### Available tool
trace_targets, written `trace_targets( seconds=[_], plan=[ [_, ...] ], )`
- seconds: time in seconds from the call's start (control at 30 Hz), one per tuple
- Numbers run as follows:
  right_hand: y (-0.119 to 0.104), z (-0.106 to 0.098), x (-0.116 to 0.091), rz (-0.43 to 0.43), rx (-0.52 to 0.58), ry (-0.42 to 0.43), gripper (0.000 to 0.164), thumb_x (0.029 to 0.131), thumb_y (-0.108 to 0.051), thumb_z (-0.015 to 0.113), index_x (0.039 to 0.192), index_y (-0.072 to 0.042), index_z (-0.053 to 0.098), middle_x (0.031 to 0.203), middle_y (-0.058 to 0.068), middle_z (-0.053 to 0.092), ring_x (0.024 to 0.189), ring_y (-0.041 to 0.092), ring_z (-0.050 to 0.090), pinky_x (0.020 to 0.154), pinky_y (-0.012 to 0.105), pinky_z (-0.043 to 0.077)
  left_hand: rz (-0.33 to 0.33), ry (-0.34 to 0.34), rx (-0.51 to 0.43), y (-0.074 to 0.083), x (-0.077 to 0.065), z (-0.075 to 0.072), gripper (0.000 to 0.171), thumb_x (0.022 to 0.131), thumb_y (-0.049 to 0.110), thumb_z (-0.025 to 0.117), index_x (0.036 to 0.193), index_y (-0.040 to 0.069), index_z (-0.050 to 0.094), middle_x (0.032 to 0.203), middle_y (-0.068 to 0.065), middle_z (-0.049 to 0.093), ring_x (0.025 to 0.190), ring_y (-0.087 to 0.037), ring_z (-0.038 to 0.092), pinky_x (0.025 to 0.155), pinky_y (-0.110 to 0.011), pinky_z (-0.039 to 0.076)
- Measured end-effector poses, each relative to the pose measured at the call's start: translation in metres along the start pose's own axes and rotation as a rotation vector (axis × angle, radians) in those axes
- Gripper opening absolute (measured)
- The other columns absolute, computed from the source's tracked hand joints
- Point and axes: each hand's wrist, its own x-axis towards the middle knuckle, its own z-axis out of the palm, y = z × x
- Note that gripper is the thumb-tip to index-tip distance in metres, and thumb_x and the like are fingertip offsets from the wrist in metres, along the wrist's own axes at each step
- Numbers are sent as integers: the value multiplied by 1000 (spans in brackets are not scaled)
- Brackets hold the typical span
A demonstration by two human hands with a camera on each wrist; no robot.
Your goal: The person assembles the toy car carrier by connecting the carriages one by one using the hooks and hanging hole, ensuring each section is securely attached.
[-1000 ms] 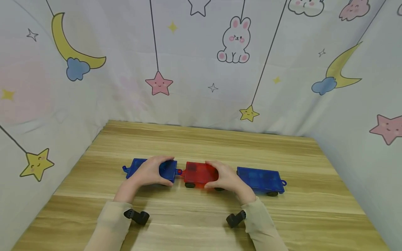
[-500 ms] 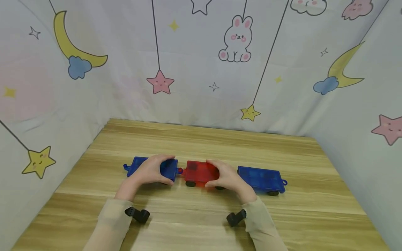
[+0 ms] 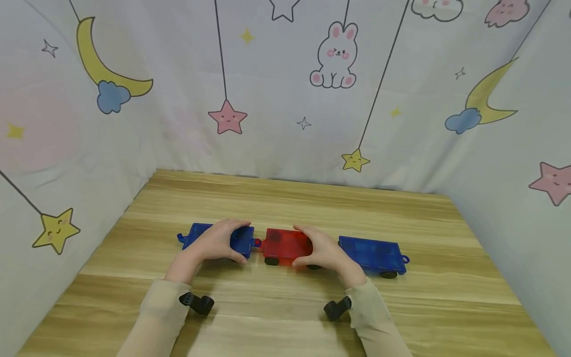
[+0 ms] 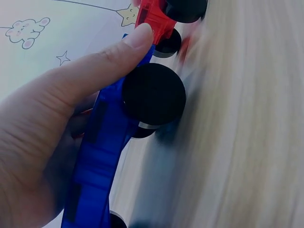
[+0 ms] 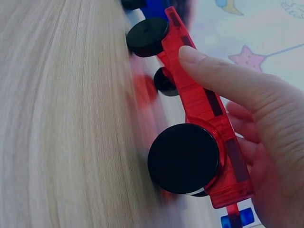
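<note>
My left hand grips a translucent blue toy train car across its width, thumb on the near side. In the left wrist view its black wheels stand close over the tabletop. My right hand holds a red toy train car the same way, thumb along its side in the right wrist view. A small coupling links the blue car's right end to the red one. A second blue car stands just right of the right hand, which hides the gap between it and the red car in the head view.
The cars form a row across a wood-grain table. White cloth printed with moons, stars and a rabbit hangs behind and along both sides. Each wrist wears a small black camera.
Both hands keep their grips on the cars. The row has shifted very slightly to the right, and the head view has moved a little.
</note>
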Motion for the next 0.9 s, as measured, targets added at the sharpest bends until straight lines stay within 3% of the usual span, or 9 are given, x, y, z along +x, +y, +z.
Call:
trace_targets(
  seconds=[0.27, 0.47, 0.6, 0.73, 0.9],
  plan=[
    [1, -2, -2, -34, 9, 2, 92, 77, -38, 83, 150, -6, 38, 152, 13, 42, 140, 34, 40, 112, 54, 35, 17, -24, 5, 2, 3, -2, 102, 63, 43, 91, 145, 3, 45, 145, -20, 48, 135, -42, 43, 108, -60, 36],
    [5, -7, -12, -44, -43, 85, 75, 83, -43, 75, 146, -12, 47, 145, 7, 52, 133, 30, 50, 107, 52, 42, 34, 25, 21, 10, 4, -1, 94, 69, 45, 86, 145, 5, 47, 149, -19, 45, 137, -44, 39, 108, -64, 33],
    [10, -11, -18, -89, -96, 189, 61, 86, -40, 73, 137, -11, 57, 135, 5, 61, 125, 28, 57, 102, 51, 47, 63, 140, 52, 16, 7, 2, 72, 82, 41, 77, 141, 7, 53, 145, -17, 50, 135, -41, 43, 108, -61, 35],
    [15, -11, -23, -132, -139, 290, 47, 86, -34, 73, 126, -10, 66, 126, 5, 67, 117, 27, 62, 96, 49, 51, 74, 316, 112, 22, 11, 9, 51, 90, 35, 70, 134, 10, 61, 138, -13, 58, 129, -37, 51, 108, -59, 36],
    [21, -11, -29, -158, -214, 416, 36, 86, -28, 74, 116, -10, 72, 114, 4, 72, 107, 26, 67, 90, 47, 54, 54, 505, 165, 30, 16, 18, 43, 93, 32, 67, 129, 10, 66, 132, -13, 63, 123, -35, 56, 108, -59, 36]
  ],
)
